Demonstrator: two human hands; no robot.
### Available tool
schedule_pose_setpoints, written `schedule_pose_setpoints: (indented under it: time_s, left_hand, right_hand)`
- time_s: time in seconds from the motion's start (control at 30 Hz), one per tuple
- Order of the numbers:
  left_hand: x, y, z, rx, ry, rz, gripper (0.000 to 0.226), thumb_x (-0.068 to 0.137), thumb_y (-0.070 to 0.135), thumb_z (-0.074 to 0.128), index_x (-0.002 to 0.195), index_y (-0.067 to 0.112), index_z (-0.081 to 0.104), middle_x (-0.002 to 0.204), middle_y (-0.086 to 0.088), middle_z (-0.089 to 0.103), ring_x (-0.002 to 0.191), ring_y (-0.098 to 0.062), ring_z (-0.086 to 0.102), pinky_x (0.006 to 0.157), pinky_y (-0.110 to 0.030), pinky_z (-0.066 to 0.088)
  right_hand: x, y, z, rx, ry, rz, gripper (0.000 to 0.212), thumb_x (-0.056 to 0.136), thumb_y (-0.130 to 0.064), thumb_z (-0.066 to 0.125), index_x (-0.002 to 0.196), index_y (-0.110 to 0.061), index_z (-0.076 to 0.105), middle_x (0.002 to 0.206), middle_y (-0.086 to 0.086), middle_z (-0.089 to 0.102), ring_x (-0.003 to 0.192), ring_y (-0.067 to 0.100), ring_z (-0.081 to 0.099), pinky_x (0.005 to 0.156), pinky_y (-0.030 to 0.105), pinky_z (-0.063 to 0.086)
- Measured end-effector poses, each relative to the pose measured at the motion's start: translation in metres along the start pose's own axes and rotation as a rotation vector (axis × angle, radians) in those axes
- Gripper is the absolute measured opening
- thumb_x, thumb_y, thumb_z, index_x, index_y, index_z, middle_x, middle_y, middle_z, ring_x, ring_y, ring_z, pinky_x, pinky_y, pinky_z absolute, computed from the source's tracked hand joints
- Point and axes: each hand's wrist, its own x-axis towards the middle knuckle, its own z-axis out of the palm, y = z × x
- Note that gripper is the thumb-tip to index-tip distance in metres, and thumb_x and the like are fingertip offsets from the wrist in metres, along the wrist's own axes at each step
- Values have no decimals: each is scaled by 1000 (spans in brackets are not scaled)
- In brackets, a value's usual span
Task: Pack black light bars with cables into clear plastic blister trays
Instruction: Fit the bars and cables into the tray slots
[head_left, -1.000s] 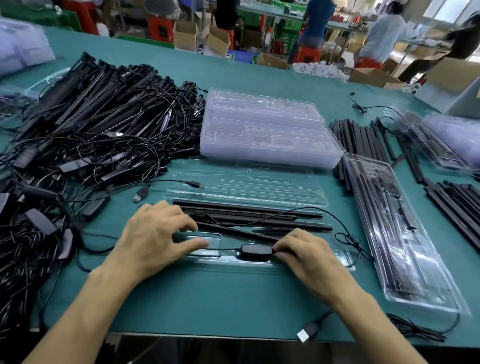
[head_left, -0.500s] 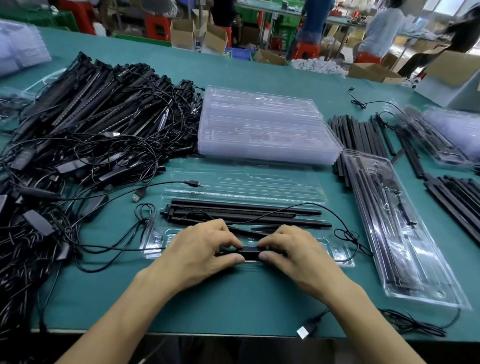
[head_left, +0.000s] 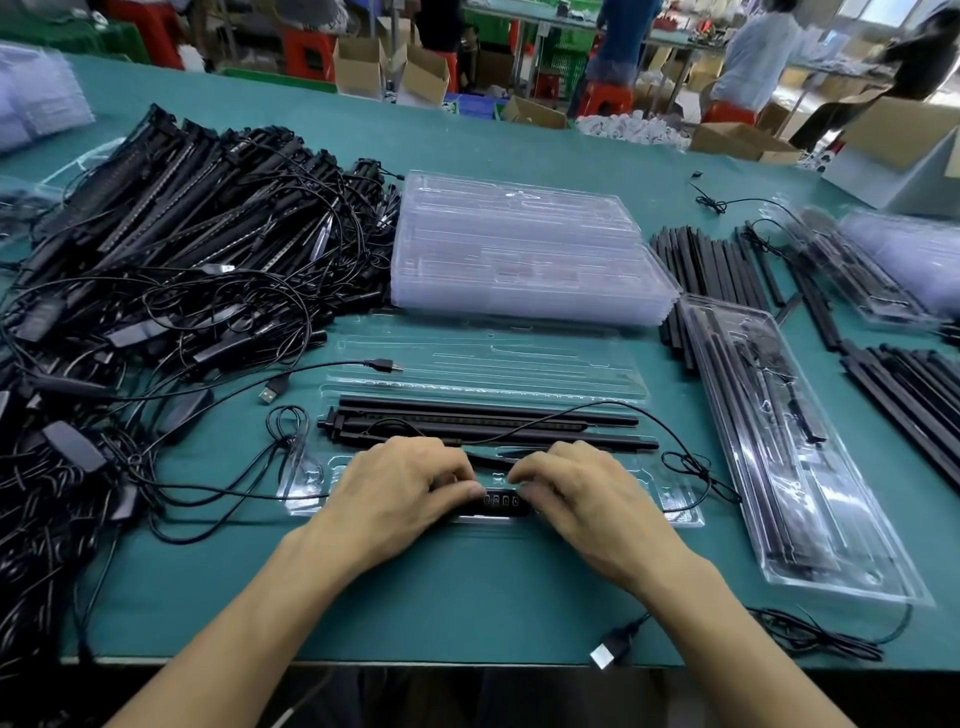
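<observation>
Gripping one controller (head_left: 501, 503) with left hand (head_left: 400, 493) and right hand (head_left: 582, 499), one tray (head_left: 681, 513), at least three light bars (head_left: 467, 408)

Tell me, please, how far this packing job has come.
Done: one filled clear plastic blister tray lies at right, and black light bars sit in the open clear tray. In hand: left hand and right hand hold the black button controller in its near pocket. Left: loose black cable, then the tangled pile of bars.
</observation>
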Motion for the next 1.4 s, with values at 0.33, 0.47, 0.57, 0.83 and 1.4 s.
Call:
schedule_pose_setpoints:
  time_s: [0.33, 0.47, 0.57, 0.83, 1.4]
  left_hand:
    - [-6, 10, 6, -31, 69, 2, 17, 90, 51, 60, 93, 37, 69, 76, 15, 53, 83, -9, 45, 71, -31, 43]
    - [-8, 14, 5, -33, 107, 74, 9, 90, 37, 68, 95, 30, 72, 84, 14, 60, 85, -13, 51, 71, -33, 46]
    - [-11, 13, 4, -16, 105, 139, 9, 90, 33, 71, 94, 25, 73, 83, 11, 64, 83, -16, 56, 69, -33, 50]
    - [-9, 6, 2, -53, 41, 121, 20, 89, 48, 67, 96, 31, 75, 82, 14, 54, 79, -8, 49, 66, -28, 42]
    - [-10, -9, 6, -226, 24, -13, 11, 82, 47, 73, 86, 38, 76, 73, 14, 54, 73, -4, 53, 59, -26, 39]
  right_hand:
    - [2, 6, -1, 110, -82, 21, 25, 93, -39, 63, 116, -34, 70, 97, -14, 55, 92, 3, 48, 81, 17, 36]
    - [3, 3, -4, 47, -117, -21, 27, 96, -38, 57, 121, -34, 67, 100, -12, 55, 95, 5, 50, 81, 14, 33]
    - [3, 1, -5, -16, -113, -55, 29, 99, -36, 52, 125, -31, 65, 105, -8, 57, 100, 11, 51, 82, 15, 33]
    - [6, 0, -6, -44, -109, -76, 30, 94, -39, 60, 122, -28, 67, 109, -8, 61, 101, 11, 56, 85, 16, 35]
    - [-4, 11, -5, 102, -35, 59, 15, 88, -27, 70, 101, -30, 76, 87, -8, 66, 85, 10, 58, 80, 29, 48]
